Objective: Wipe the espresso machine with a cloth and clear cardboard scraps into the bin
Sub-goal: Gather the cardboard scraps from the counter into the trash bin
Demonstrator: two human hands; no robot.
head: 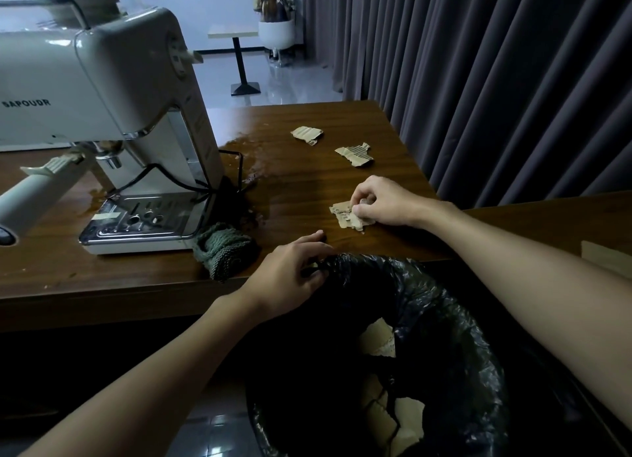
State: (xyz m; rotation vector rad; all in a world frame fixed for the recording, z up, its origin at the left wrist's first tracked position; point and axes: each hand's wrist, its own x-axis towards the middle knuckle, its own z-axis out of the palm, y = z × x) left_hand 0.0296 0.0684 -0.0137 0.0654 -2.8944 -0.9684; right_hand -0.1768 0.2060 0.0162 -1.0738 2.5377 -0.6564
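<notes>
So the landmark here is the white espresso machine [102, 114] sitting at the left end of the dark brown wooden table [307, 183]. Right against the near corner of its base there's a dark green knitted cloth [224, 248], bunched up and lying untouched near the table's front edge.

Off to the machine's right, the right hand [383, 202] has its fingers curled down onto a torn tan cardboard scrap [347, 215], pinching it while it's still flat on the wood. Two more torn cardboard scraps are farther out from the machine, toward the grey curtain [496, 80]: one ragged piece [355, 155] just beyond the hand, and another smaller one [306, 134] past that, closer to the table's far edge.

The left hand [290, 275] is in front of the machine and a bit right of the cloth, gripping the rim of the black plastic bin liner [444, 320], which hangs below the table edge. Pale cardboard pieces [379, 343] are already inside the bin.

There's also a wet-looking smear on the wood just right of the machine.
</notes>
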